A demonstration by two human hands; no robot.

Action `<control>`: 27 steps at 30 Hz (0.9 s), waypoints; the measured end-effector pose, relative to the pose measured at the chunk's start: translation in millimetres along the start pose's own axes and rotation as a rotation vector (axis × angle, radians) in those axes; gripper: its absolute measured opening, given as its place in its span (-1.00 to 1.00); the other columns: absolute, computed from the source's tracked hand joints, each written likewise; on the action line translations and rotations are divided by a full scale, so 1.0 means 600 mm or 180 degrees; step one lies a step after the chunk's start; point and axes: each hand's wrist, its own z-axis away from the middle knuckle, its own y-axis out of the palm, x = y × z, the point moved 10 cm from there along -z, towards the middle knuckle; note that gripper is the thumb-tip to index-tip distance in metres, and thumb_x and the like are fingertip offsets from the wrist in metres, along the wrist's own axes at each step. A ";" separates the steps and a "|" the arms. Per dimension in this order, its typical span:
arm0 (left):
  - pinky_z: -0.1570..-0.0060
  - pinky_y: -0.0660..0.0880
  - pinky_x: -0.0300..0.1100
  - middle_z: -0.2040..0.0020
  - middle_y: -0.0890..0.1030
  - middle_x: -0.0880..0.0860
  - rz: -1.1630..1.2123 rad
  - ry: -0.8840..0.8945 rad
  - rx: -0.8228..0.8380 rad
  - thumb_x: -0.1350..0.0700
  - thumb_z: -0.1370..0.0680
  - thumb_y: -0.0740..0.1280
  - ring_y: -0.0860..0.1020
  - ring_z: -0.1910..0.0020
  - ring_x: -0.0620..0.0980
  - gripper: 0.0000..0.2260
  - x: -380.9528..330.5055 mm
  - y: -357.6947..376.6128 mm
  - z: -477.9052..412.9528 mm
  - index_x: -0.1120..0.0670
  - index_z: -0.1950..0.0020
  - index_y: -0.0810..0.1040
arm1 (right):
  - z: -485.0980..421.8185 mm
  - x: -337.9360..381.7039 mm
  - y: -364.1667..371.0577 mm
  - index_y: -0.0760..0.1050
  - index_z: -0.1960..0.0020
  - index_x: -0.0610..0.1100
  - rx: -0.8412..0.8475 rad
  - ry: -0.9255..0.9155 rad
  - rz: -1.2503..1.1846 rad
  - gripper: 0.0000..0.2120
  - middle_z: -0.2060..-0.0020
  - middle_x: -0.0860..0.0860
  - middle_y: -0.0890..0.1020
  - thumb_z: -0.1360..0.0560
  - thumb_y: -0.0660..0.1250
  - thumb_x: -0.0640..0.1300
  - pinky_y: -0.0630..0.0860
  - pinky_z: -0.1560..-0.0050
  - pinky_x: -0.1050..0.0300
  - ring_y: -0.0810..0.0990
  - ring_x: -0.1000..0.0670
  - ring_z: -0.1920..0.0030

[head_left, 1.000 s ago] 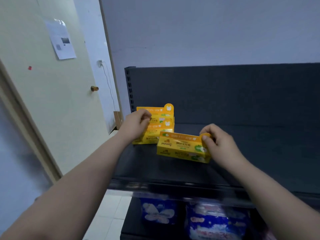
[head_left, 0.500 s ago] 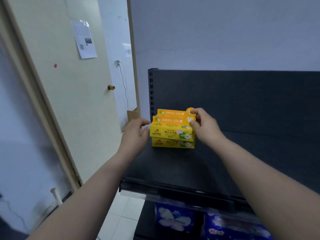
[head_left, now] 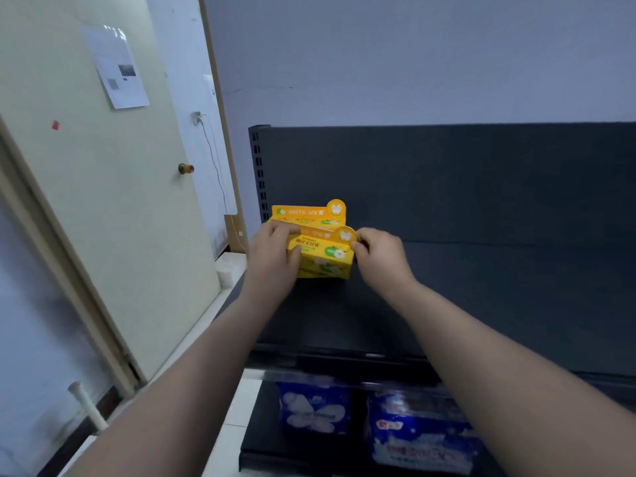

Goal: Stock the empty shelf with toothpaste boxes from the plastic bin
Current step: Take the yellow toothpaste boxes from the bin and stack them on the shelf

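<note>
Dark grey shelf with a matching upright back panel fills the right half of the view, set against a pale bluish wall. At the shelf's far left end, close to the back panel, sits a small cluster of yellow toothpaste boxes. A rear toothpaste box stands on its long edge, with a round tab rising at its right end. Just in front of it, a top toothpaste box lies stacked on a lower toothpaste box.

Both bare forearms reach in from the bottom of the view. The left hand grasps the left end of the top toothpaste box, fingers curled over its upper edge and thumb on its front face. The right hand pinches the right end of the same box, fingertips beside its round tab.

To the left is a cream door with a brass knob and a printed paper sheet stuck on it. A thin cable hangs down the wall beyond the door. Below the shelf, a lower level holds blue plastic packs, their print blurred
</note>
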 end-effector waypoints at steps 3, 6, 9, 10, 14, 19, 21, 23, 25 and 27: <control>-0.21 0.28 -0.16 -0.20 0.49 0.13 -0.0064 -0.0203 0.0067 0.27 -0.50 0.32 0.42 -0.22 0.09 -0.70 0.008 -0.015 -0.008 0.15 -0.23 0.52 | -0.021 0.018 0.000 0.56 0.04 -0.18 -0.0009 0.0065 -0.0263 -0.83 0.13 -0.06 0.61 -0.58 0.19 -0.18 0.40 0.19 0.13 0.56 -0.06 0.07; -0.37 0.22 -0.06 -0.36 0.41 0.14 -0.0285 -0.0349 0.0500 0.21 -0.53 0.31 0.34 -0.36 0.11 -0.62 0.026 0.007 -0.015 0.14 -0.35 0.45 | -0.035 0.028 0.009 0.44 -0.31 -0.12 0.0119 0.0196 -0.0520 -0.69 -0.11 -0.07 0.57 -0.58 0.21 -0.18 0.46 -0.06 0.12 0.52 -0.03 -0.10; -0.39 0.19 0.07 -0.44 0.36 0.11 -0.0741 -0.0281 0.0780 0.10 -0.53 0.32 0.26 -0.43 0.12 -0.57 0.024 0.036 -0.014 0.06 -0.40 0.41 | -0.019 0.030 -0.009 0.34 -0.41 -0.06 0.0064 -0.0037 -0.0614 -0.57 -0.25 -0.05 0.52 -0.55 0.24 -0.17 0.44 -0.26 -0.01 0.47 -0.04 -0.26; -0.38 0.19 0.11 -0.43 0.37 0.10 -0.0827 -0.0218 0.0764 0.07 -0.53 0.33 0.27 -0.42 0.14 -0.58 0.011 0.042 -0.012 0.04 -0.39 0.42 | -0.006 0.026 -0.024 0.33 -0.42 -0.06 0.0015 -0.0132 -0.0555 -0.56 -0.29 -0.03 0.49 -0.55 0.25 -0.17 0.40 -0.29 0.03 0.44 -0.03 -0.30; -0.22 0.38 0.15 -0.21 0.54 0.20 -0.0444 0.0461 0.0432 0.06 -0.44 0.31 0.47 -0.22 0.25 -0.62 -0.114 0.070 0.006 0.14 -0.24 0.55 | 0.058 -0.027 -0.124 0.26 -0.46 -0.04 -0.0331 -0.0265 -0.0070 -0.52 -0.39 0.02 0.39 -0.56 0.23 -0.13 0.29 -0.31 0.13 0.33 0.02 -0.39; -0.24 0.36 0.01 -0.17 0.55 0.16 0.0306 0.0895 0.0432 -0.04 -0.45 0.16 0.49 -0.19 0.15 -0.54 -0.323 0.133 0.055 0.16 -0.25 0.52 | 0.188 -0.126 -0.309 0.23 -0.48 -0.06 -0.0715 -0.0161 0.0581 -0.48 -0.38 -0.03 0.39 -0.55 0.26 -0.12 0.28 -0.33 0.09 0.32 -0.05 -0.38; -0.27 0.35 0.02 -0.20 0.53 0.12 0.0496 0.1003 0.0598 -0.07 -0.46 0.13 0.47 -0.21 0.12 -0.52 -0.409 0.172 0.089 0.13 -0.28 0.49 | 0.251 -0.177 -0.391 0.20 -0.49 -0.05 -0.0805 0.0049 0.0850 -0.45 -0.39 -0.04 0.37 -0.55 0.27 -0.10 0.28 -0.32 0.07 0.31 -0.08 -0.38; -0.28 0.35 0.06 -0.21 0.53 0.11 0.0724 0.1144 0.0759 -0.07 -0.47 0.14 0.47 -0.22 0.12 -0.51 -0.500 0.212 0.129 0.13 -0.31 0.47 | 0.319 -0.231 -0.473 0.17 -0.51 -0.05 -0.0860 0.0299 0.1078 -0.44 -0.41 -0.04 0.35 -0.55 0.26 -0.08 0.27 -0.32 0.06 0.29 -0.08 -0.38; -0.29 0.35 0.08 -0.22 0.53 0.13 0.0921 0.1279 0.0885 -0.04 -0.48 0.18 0.47 -0.23 0.14 -0.54 -0.593 0.248 0.172 0.15 -0.32 0.47 | 0.392 -0.277 -0.552 0.15 -0.52 -0.05 -0.0930 0.0485 0.1267 -0.43 -0.41 -0.04 0.34 -0.56 0.25 -0.06 0.26 -0.33 0.07 0.29 -0.08 -0.39; -0.32 0.32 0.06 -0.24 0.52 0.14 0.1084 0.1375 0.1015 0.01 -0.48 0.23 0.45 -0.26 0.15 -0.56 -0.687 0.279 0.217 0.15 -0.33 0.45 | 0.466 -0.319 -0.630 0.12 -0.53 -0.03 -0.1032 0.0692 0.1418 -0.42 -0.42 -0.03 0.34 -0.57 0.25 -0.05 0.27 -0.33 0.08 0.29 -0.06 -0.39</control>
